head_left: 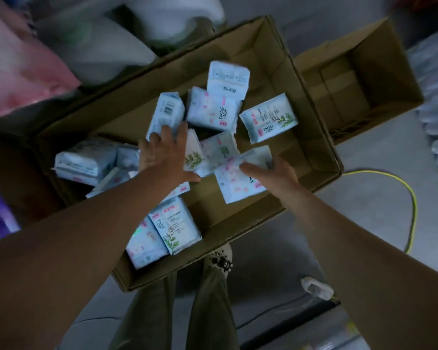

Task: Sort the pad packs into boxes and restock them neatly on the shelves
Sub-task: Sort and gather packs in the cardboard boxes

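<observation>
A large open cardboard box point(311, 137) holds several light blue pad packs scattered loosely, some with a green plant print point(269, 117). My left hand point(162, 155) reaches into the box with its fingers spread flat over an upright pack point(166, 109) and the packs beneath it. My right hand point(273, 173) grips a pack with pink markings point(235, 180) at the box's right side, thumb on top. Two more packs point(172, 228) stand at the near end of the box.
A second, smaller open cardboard box point(379, 59) lies to the right. White and pink plastic bags point(23, 66) pile up at the upper left. A yellow cable point(412, 205) curves over the grey floor on the right. My legs and a shoe point(219, 258) show below the box.
</observation>
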`<state>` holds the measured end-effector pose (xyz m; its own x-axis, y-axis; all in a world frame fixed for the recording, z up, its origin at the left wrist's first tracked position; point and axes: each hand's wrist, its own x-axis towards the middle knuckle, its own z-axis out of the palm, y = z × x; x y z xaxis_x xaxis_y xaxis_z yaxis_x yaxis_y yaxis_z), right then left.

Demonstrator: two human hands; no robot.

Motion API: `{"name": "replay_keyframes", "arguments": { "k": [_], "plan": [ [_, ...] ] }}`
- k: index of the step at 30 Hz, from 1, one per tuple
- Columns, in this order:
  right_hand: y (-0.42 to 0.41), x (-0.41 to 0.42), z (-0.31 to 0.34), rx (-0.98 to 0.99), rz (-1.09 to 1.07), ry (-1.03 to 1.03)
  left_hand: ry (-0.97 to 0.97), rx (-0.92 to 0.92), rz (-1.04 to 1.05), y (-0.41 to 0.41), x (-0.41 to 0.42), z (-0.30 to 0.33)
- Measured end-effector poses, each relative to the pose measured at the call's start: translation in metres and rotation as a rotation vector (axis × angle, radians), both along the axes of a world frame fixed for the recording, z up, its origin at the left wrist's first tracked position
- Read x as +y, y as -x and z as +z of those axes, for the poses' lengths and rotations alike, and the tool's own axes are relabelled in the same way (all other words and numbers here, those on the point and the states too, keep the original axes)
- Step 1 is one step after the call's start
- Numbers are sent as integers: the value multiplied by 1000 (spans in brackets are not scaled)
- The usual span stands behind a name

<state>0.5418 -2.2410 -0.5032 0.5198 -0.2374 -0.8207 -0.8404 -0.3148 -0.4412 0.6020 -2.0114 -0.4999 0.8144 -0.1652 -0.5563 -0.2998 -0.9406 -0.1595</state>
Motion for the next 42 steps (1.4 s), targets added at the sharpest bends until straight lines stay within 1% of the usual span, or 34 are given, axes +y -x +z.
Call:
{"name": "replay_keyframes", "arguments": {
  "k": [3,5,6,8,10,12,15,17,20,21,23,24,25,28,29,31,33,35,38,40,42],
  "plan": [
    [5,3,1,8,-159,-84,16,12,9,12,6,-1],
    [6,8,7,41,-252,-123,55,56,71,16,12,-2],
    [6,11,11,60,-303,-146,106,104,153,18,15,-4],
    [7,18,17,43,-397,-220,266,181,400,23,20,-4],
    [9,26,22,-35,-452,-298,459,136,705,28,22,-2],
    [8,34,25,-112,-515,-380,648,45,929,32,26,0],
    [3,46,27,-164,-660,-502,852,-74,1078,43,33,1],
    [1,52,25,-168,-645,-526,926,-124,1147,50,40,1],
    [7,59,14,-185,-466,-410,969,-157,1110,60,48,0],
    [10,61,12,-191,-335,-330,962,-158,1089,62,50,0],
    [15,67,8,-183,38,-150,938,-135,1055,65,52,-1],
    [18,70,6,-187,156,-120,931,-115,1039,67,52,-2],
    [20,72,3,-181,167,-154,927,-93,1028,68,51,-2],
    [19,82,3,-152,-92,-299,916,-59,1023,69,51,-3],
    [17,83,0,-140,-124,-305,918,-52,1024,69,51,-2],
    [14,86,-3,-106,-84,-308,907,-48,1010,70,50,-2],
    [12,90,-2,-68,-8,-285,887,-38,984,70,48,0],
    [11,97,-1,-77,91,-235,871,-19,939,71,47,1],
    [9,99,5,-129,233,-32,864,-8,944,73,48,5],
    [5,96,12,-107,183,61,899,-17,989,74,48,11],
    [3,92,22,-99,-6,54,941,-36,1049,75,49,22]
  ]
}}
